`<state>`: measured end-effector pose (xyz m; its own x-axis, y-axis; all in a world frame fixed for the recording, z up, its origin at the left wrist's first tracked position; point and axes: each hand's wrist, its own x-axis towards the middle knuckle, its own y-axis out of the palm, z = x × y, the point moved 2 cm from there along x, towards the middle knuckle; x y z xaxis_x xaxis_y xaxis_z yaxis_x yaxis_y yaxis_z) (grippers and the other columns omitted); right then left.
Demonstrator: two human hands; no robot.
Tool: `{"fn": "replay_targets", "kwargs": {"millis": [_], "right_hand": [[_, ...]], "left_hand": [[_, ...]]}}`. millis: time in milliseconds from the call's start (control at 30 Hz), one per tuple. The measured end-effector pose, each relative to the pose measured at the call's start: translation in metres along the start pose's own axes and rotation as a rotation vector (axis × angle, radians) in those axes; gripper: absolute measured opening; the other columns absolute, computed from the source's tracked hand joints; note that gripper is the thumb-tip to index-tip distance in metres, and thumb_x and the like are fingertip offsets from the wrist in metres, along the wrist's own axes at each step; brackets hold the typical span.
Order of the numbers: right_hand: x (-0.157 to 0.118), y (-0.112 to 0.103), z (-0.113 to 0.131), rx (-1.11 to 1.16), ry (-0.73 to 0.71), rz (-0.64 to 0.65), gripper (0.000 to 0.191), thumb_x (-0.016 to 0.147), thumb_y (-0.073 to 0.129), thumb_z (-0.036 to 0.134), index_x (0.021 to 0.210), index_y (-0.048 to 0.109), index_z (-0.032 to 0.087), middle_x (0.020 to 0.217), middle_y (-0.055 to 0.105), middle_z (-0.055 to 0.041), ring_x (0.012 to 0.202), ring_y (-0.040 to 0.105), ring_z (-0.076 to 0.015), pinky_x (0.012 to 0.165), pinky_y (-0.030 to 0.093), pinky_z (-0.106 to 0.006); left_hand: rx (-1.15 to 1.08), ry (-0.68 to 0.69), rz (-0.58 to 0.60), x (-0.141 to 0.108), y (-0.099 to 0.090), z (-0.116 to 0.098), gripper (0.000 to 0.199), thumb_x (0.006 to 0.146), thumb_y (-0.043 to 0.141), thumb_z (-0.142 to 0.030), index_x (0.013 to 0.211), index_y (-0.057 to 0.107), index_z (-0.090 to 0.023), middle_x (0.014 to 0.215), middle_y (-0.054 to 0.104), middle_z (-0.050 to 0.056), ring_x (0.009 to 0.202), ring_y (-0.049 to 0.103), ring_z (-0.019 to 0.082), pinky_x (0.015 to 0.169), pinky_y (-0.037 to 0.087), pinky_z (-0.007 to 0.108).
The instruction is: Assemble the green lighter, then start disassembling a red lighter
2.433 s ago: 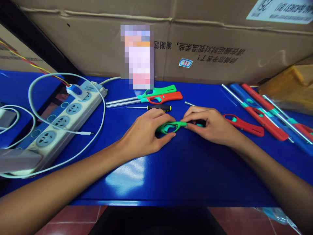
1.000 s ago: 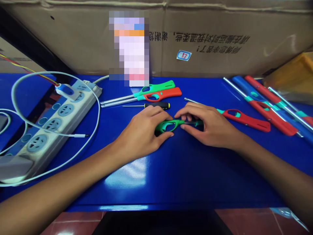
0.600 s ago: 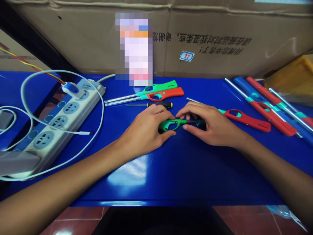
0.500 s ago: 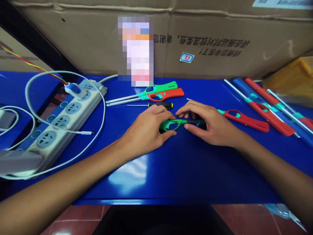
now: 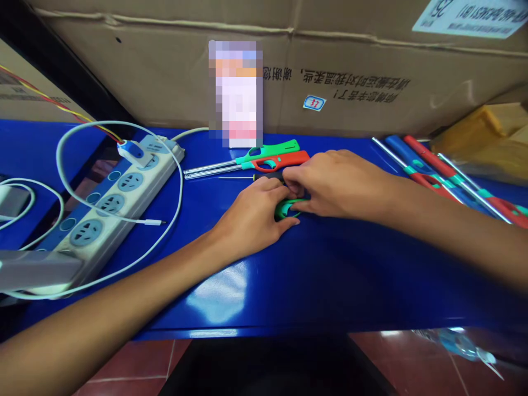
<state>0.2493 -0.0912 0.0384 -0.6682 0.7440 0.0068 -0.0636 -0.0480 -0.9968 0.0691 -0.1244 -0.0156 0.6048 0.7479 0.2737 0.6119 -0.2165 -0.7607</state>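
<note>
Left hand (image 5: 256,216): grip pinches smooth green plastic lighter body (image 5: 284,209), loop-shaped near the fingers, over glossy blue worktop (image 5: 297,275). Right hand (image 5: 338,184) bends across its front end; can't tell if that grip pinches. Behind: orange-red lighter (image 5: 291,159), slim chrome tube (image 5: 214,171).

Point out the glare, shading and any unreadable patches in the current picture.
Head view: white glare on the blue tabletop, near its front edge; head view: the green handle looks darker inside the left hand; head view: coarse pixel blocks hide the detail of the upright screen.
</note>
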Motion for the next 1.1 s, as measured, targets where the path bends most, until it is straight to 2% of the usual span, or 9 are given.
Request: {"fn": "replay_targets", "kwargs": {"millis": [100, 367, 600, 867, 1000, 1100], "right_hand": [[0.001, 0.002, 0.002, 0.011, -0.032, -0.017, 0.027, 0.071, 0.095, 0.034, 0.081, 0.07, 0.026, 0.066, 0.068, -0.0025, 0.063, 0.057, -0.0208, 0.06, 0.021, -0.034], [-0.015, 0.005, 0.0, 0.004, -0.092, -0.057, 0.024, 0.09, 0.082, 0.044, 0.085, 0.066, 0.026, 0.073, 0.07, -0.002, 0.065, 0.059, -0.021, 0.06, 0.02, -0.035], [-0.02, 0.017, -0.004, 0.103, -0.08, -0.129, 0.042, 0.103, 0.058, 0.065, 0.087, 0.065, 0.027, 0.075, 0.07, -0.0021, 0.064, 0.056, -0.0202, 0.06, 0.024, -0.034], [-0.02, 0.024, 0.0, 0.033, -0.087, -0.145, 0.041, 0.106, 0.056, 0.061, 0.088, 0.067, 0.026, 0.073, 0.07, -0.0021, 0.063, 0.057, -0.0193, 0.059, 0.022, -0.034], [-0.025, 0.029, 0.005, -0.022, -0.091, -0.152, 0.042, 0.11, 0.051, 0.057, 0.09, 0.069, 0.025, 0.079, 0.074, -0.0036, 0.068, 0.062, -0.0197, 0.059, 0.024, -0.033], [-0.028, 0.029, 0.006, 0.006, -0.077, -0.171, 0.035, 0.108, 0.058, 0.055, 0.093, 0.069, 0.025, 0.086, 0.077, -0.0038, 0.072, 0.066, -0.0207, 0.059, 0.028, -0.033]], "left_hand": [[-0.018, 0.021, -0.002, 0.0, 0.0, 0.001, 0.039, 0.087, 0.086, -0.018, 0.124, 0.073, -0.019, 0.129, 0.075, 0.009, 0.12, 0.07, 0.029, 0.106, 0.058, 0.047], [0.006, 0.036, 0.03, 0.001, -0.002, 0.002, 0.029, 0.09, 0.084, -0.021, 0.116, 0.075, -0.017, 0.118, 0.074, 0.011, 0.113, 0.07, 0.029, 0.1, 0.059, 0.046], [0.006, 0.04, 0.051, 0.005, -0.006, 0.004, 0.024, 0.086, 0.089, -0.022, 0.108, 0.077, -0.019, 0.113, 0.076, 0.007, 0.113, 0.071, 0.028, 0.101, 0.057, 0.044], [-0.014, 0.059, 0.077, 0.007, -0.008, 0.006, 0.023, 0.087, 0.088, -0.021, 0.107, 0.077, -0.02, 0.112, 0.075, 0.006, 0.111, 0.071, 0.027, 0.099, 0.056, 0.041], [0.014, 0.058, 0.103, 0.008, -0.009, 0.007, 0.019, 0.086, 0.089, -0.022, 0.099, 0.076, -0.018, 0.104, 0.074, 0.006, 0.105, 0.072, 0.027, 0.096, 0.057, 0.04], [0.019, 0.071, 0.11, 0.009, -0.008, 0.006, 0.019, 0.089, 0.086, -0.023, 0.101, 0.073, -0.018, 0.108, 0.074, 0.007, 0.109, 0.071, 0.027, 0.098, 0.057, 0.041]]}}
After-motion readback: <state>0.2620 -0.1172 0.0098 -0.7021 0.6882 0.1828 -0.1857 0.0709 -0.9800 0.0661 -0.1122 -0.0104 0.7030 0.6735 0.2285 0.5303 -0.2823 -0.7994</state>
